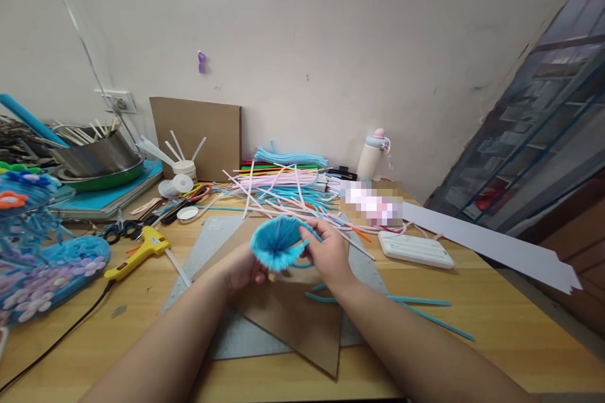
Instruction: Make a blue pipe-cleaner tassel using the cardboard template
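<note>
A blue fuzzy cone made of pipe cleaners (pixel 276 242) is held up above the cardboard, its wide mouth tilted toward me. My left hand (pixel 243 269) grips it from below and the left, with some fingers hidden behind it. At its right rim, my right hand (pixel 328 253) pinches a blue strand between thumb and fingers. Under both hands lies a brown cardboard sheet (pixel 302 315) on a grey cutting mat (pixel 246 346). Loose blue pipe cleaners (pixel 420 300) stretch out past my right wrist.
A yellow glue gun (pixel 137 256) with a cord lies left, near black-handled scissors (pixel 121 227). Piled pipe cleaners (pixel 283 179) fill the back, beside a bottle (pixel 371 157). A white power bank (pixel 414 249) is at right; a blue flowered craft piece (pixel 57 274) stands far left.
</note>
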`<action>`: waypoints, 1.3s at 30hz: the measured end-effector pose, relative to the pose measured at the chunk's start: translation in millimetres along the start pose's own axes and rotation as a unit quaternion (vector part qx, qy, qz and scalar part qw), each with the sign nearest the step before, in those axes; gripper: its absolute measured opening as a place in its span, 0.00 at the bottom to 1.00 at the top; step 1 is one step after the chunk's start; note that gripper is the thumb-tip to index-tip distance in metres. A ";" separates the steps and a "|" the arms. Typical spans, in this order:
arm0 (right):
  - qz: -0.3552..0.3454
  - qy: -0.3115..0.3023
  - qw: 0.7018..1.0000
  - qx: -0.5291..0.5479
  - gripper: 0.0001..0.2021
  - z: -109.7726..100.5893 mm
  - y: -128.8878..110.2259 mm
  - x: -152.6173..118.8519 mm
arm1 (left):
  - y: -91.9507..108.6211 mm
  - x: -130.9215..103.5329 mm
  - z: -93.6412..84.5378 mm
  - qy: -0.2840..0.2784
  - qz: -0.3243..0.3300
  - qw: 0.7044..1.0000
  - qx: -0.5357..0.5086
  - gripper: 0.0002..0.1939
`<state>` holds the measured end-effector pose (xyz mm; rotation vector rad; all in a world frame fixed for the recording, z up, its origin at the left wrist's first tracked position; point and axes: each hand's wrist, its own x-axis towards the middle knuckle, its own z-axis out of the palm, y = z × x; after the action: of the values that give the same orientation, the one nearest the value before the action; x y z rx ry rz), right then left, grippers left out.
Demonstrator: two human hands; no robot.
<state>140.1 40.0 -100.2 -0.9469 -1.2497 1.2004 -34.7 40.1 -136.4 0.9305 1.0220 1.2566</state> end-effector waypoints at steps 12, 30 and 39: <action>0.298 0.024 0.921 0.249 0.03 0.7 18.0 19.3 | 13.1 -2.7 15.9 0.010 0.175 0.970 0.170 0.34; 0.310 -0.148 0.922 0.177 0.07 3.0 16.5 12.0 | 13.9 -7.4 14.9 -0.031 0.262 0.892 0.367 0.27; 0.207 -0.049 0.948 0.236 0.15 30.2 24.2 -18.0 | 12.6 -12.8 20.9 0.081 0.211 0.852 0.472 0.15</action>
<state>108.3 23.5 -123.3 -0.8127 -0.7918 1.7987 -18.8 28.5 -117.1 1.9080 1.6897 1.1686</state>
